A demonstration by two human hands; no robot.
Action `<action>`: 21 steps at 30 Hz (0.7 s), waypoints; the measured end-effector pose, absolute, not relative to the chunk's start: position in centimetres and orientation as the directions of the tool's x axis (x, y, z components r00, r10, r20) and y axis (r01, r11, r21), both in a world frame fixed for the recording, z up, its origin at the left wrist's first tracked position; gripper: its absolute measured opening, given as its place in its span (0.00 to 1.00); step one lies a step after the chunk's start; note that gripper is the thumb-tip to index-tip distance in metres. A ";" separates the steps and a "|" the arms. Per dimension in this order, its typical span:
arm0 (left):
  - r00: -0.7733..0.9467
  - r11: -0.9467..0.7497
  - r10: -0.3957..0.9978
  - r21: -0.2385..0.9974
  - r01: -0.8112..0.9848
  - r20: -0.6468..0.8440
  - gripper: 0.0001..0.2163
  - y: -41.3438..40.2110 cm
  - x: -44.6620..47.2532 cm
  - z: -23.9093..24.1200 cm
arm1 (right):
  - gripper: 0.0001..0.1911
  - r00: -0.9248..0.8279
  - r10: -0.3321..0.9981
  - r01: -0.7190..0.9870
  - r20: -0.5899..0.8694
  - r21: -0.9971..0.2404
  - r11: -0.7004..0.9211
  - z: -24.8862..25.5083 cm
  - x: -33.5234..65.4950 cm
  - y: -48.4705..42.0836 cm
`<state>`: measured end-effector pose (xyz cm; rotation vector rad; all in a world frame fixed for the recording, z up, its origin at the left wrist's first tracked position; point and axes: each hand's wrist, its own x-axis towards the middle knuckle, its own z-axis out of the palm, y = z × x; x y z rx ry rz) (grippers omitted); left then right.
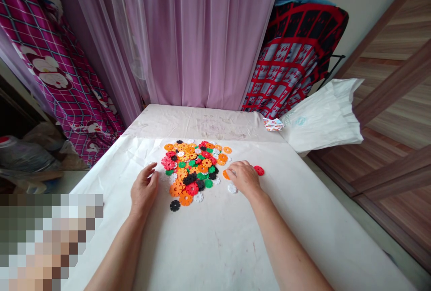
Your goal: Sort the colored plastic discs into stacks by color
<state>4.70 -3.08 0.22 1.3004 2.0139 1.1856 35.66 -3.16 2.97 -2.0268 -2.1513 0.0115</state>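
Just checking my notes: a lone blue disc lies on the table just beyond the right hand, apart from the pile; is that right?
Not quite: the head view shows that the lone disc beside the right hand is red, not blue.

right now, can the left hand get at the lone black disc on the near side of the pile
Probably yes: the left hand lies open just beside the black disc, with only bare white cover between them.
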 end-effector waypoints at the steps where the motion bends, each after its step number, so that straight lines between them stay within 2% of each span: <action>1: -0.447 0.187 0.892 0.849 0.494 0.064 0.19 -3.1 4.7 0.3 | 0.13 -0.037 0.991 0.990 0.129 -0.130 0.054 3.3 35.7 -2.6; 5: -0.456 0.212 0.889 0.841 0.498 0.046 0.19 -3.1 4.8 0.6 | 0.13 -0.035 0.992 0.991 0.121 -0.127 0.051 3.8 36.0 0.6; 12: -0.467 0.249 0.884 0.830 0.500 0.017 0.19 -3.3 4.9 1.2 | 0.13 -0.095 0.995 0.989 0.022 -0.116 0.097 3.0 35.5 4.3; 15: -0.469 0.248 0.883 0.834 0.492 0.014 0.19 -3.2 5.0 1.2 | 0.13 -0.082 0.995 0.989 0.058 -0.118 0.089 3.1 35.5 4.1; 18: -0.463 0.240 0.886 0.832 0.500 0.022 0.19 -3.1 4.9 1.0 | 0.14 -0.033 0.992 0.978 0.123 -0.202 0.057 3.3 36.0 2.6; 21: -0.455 0.232 0.890 0.830 0.507 0.029 0.19 -3.1 4.8 0.7 | 0.13 0.017 0.996 0.959 0.090 -0.282 0.009 3.2 36.4 0.1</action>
